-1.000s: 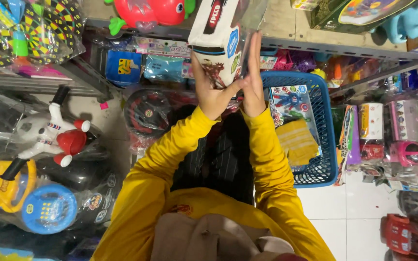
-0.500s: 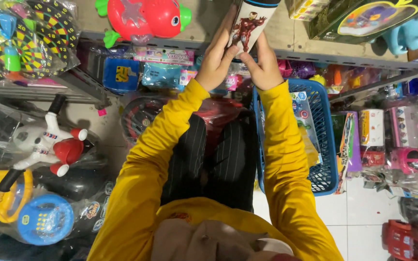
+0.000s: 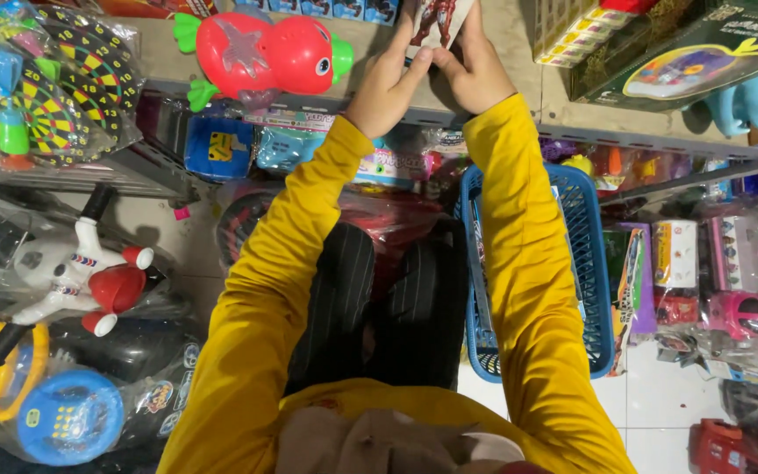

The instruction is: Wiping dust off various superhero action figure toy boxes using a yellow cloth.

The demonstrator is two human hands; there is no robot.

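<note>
What I can't make out from the head camera

The toy box (image 3: pixel 436 22) I hold up runs off the top edge, so only its lower part shows, and my left hand (image 3: pixel 388 83) and right hand (image 3: pixel 475 70) cover its bottom corners. My right sleeve (image 3: pixel 528 263) hides much of the blue basket (image 3: pixel 585 263), and what lies inside is too dark to tell. My legs block the floor and the packets behind them. The dartboard (image 3: pixel 54 79) is cut by the left edge, the blue elephant toy (image 3: pixel 752 101) by the right. The red toy car (image 3: pixel 730 448) at the bottom right corner is blurred.
</note>
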